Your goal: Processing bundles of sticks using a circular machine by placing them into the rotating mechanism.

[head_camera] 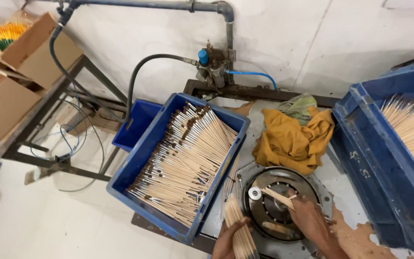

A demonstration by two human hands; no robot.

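Bundle of wooden sticks (239, 230) clamped in left hand (228, 242) at tabletop near edge. Single stick (278, 197) pinched by right hand (307, 218) over round machine disc (276, 204). Blue crate (144, 148) well filled with finished sticks – right crate (365, 158) judged not emptied.

I see a blue crate (142, 158) of metal-tipped wooden brush handles (188, 163) at centre, a mustard cloth (291, 141) behind it, another blue bin (374, 163) on the right — and cardboard boxes (10, 72) on a metal rack (49, 110) far left.
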